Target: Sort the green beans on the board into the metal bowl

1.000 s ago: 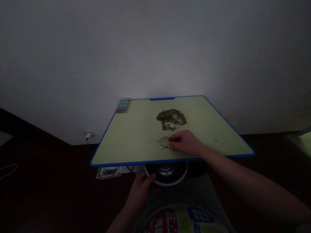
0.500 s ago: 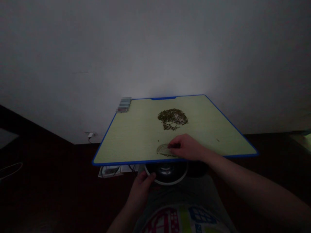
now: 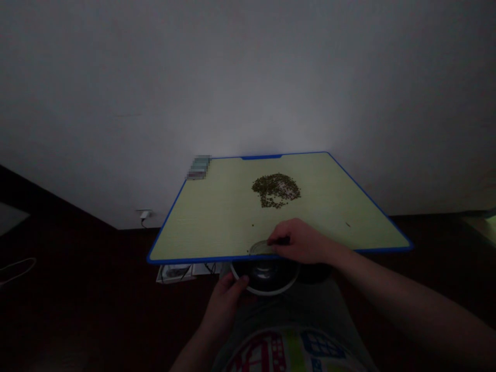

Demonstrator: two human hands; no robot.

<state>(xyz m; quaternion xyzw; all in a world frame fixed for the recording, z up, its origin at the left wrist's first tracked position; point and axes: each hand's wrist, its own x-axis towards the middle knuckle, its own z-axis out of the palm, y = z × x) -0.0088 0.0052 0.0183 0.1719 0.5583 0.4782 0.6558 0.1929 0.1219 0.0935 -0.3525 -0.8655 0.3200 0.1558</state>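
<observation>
Since it looks thin and light, the translucent curved plastic piece (image 3: pixel 259 248) at lower centre should handle stiff but slippery, best taken by its edge, as our right hand (image 3: pixel 300 241) does in a narrow pinch. Above it, at centre, lies a heap of small green beans (image 3: pixel 276 190) on the blue-edged table (image 3: pixel 217 259). Our left hand (image 3: pixel 225 300) curls on a white-rimmed round container (image 3: pixel 267 292) below the table's near edge.

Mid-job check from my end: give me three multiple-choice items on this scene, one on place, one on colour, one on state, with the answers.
1. Where is the right hand?
A) at the board's far edge
B) at the board's near edge, on a clear curved piece
C) under the board

2. What colour edges the board?
A) red
B) white
C) blue

3. What is the left hand doing?
A) gripping the rim of a round dish
B) lying flat on the board
C) pressing against the wall

1 B: its fingers rest on the clear piece.
2 C: a blue strip runs round the pale green top.
3 A: below the board, its fingers curl over the white rim.
</observation>
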